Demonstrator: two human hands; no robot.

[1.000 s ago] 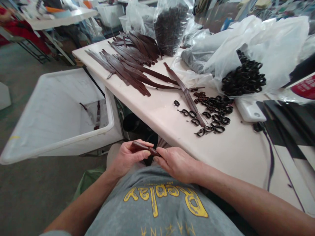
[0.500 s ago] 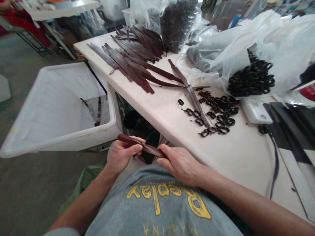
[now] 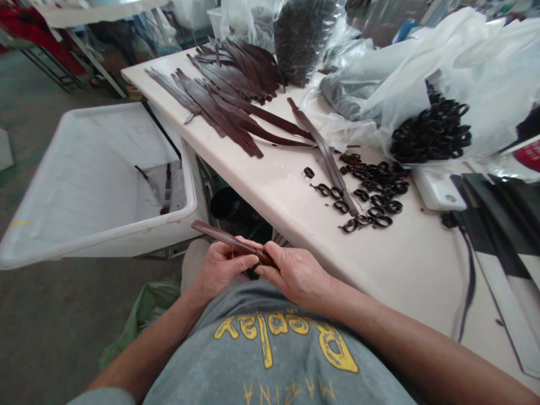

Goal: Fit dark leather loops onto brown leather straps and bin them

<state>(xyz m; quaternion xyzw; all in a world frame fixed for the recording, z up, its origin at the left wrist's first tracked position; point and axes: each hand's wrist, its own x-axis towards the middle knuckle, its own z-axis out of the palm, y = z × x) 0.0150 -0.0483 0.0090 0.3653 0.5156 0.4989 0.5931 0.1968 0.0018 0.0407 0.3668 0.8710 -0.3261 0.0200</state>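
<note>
Both hands meet in my lap, just below the table's front edge. My left hand (image 3: 221, 270) pinches a dark brown leather strap (image 3: 219, 235) whose free end sticks out up and to the left. My right hand (image 3: 295, 275) is closed on the same strap at its right end, thumb touching the left fingers. On the table beyond lie several loose black rings (image 3: 371, 194) and one single strap (image 3: 324, 154) running diagonally beside them.
A pile of brown straps (image 3: 228, 95) covers the far left of the cream table (image 3: 270, 185). Plastic bags hold more black rings (image 3: 430, 132) and dark pieces (image 3: 299, 39). A white tub (image 3: 97, 180) stands left of the table. A white box (image 3: 434, 191) and black strips (image 3: 502, 219) lie at right.
The strap has slid out leftward through my left hand, so more of its end now sticks out. My hands have drawn together until the fingers touch.
</note>
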